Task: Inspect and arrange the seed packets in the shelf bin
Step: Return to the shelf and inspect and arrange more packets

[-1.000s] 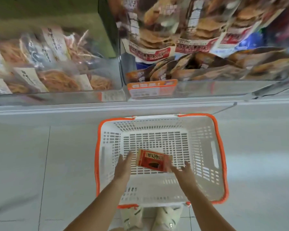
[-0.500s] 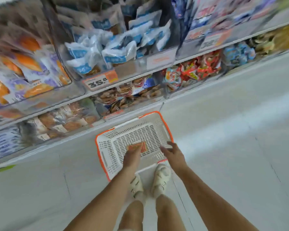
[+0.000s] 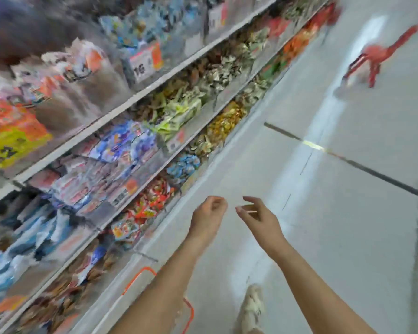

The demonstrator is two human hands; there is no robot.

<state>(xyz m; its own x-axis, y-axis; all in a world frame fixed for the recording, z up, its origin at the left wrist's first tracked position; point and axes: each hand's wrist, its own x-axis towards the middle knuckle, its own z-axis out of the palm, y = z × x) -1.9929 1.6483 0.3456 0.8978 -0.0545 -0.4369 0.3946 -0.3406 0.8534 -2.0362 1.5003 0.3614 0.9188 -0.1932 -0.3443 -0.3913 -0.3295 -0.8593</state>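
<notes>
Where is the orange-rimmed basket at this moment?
In the head view, the basket sits on the floor at bottom centre, against the lowest shelf, mostly hidden under the person's left forearm.

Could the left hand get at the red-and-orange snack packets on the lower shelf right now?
Probably yes. The left hand holds nothing and hangs just right of the red-and-orange packets, with only the open shelf edge between them; blur hides any bin front.

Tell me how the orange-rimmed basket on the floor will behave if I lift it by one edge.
The basket probably feels light and fairly stiff: only its thin orange rim shows, mostly hidden behind the left forearm. Lifted by one edge it would likely tilt. Its contents are out of sight now.
</notes>
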